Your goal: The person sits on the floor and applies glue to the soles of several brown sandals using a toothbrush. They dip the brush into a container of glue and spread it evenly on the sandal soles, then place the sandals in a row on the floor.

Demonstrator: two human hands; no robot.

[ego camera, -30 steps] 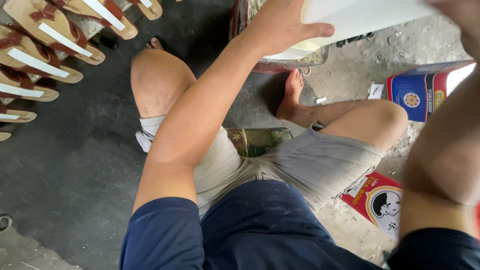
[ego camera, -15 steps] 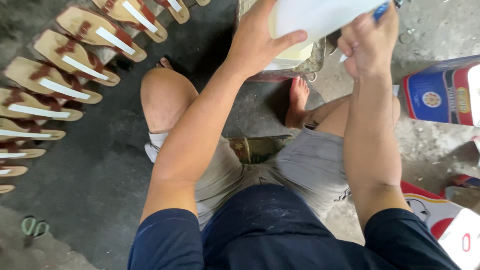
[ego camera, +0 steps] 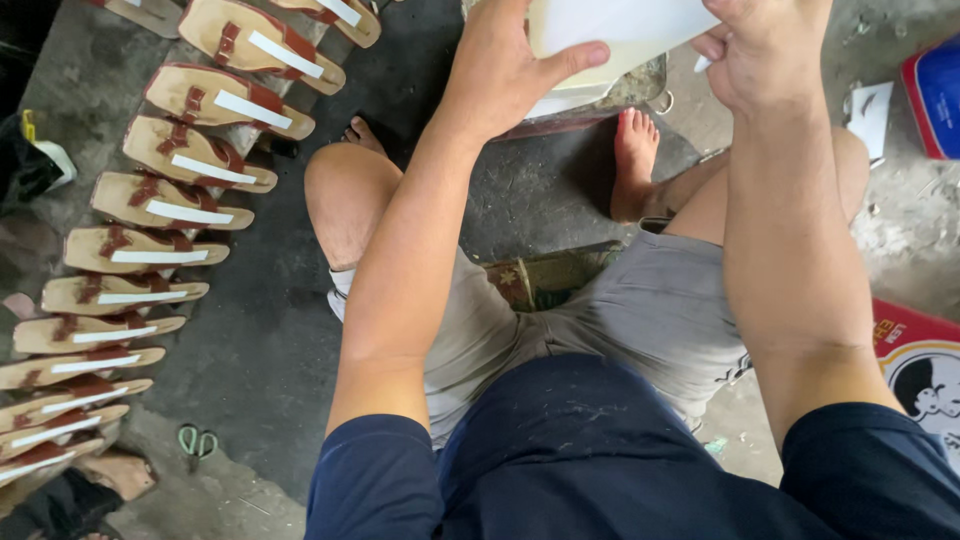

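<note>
Versus half a second back: the right hand (ego camera: pixel 765 50) had moved up closer to the white sheet (ego camera: pixel 620 25) and the blue pen seen in it earlier was no longer visible; only a small white tip showed under its fingers. The view had shifted a bit, so more sandals (ego camera: pixel 150 250) showed at left. A second back the right hand was barely in view.

Left hand (ego camera: pixel 505 65) was pinched on the sheet's left edge, thumb (ego camera: pixel 570 62) stretched across the front, other fingers behind and hidden. Right hand was curled tight, fingers together, at the sheet's right edge; it was touching the sheet, but whether it gripped the sheet or something else, could not tell.

The sheet was held up at the top of view, above a metal box (ego camera: pixel 610 95) on the dark floor (ego camera: pixel 250 330), past the person's knees. A bare foot (ego camera: pixel 635 160) rested just below the box. Sandals lay in a row along the left, tan with brown straps and white strips. Green scissors (ego camera: pixel 198 440) lay on the floor near the row's lower end. A red tin (ego camera: pixel 925 365) sat at right
</note>
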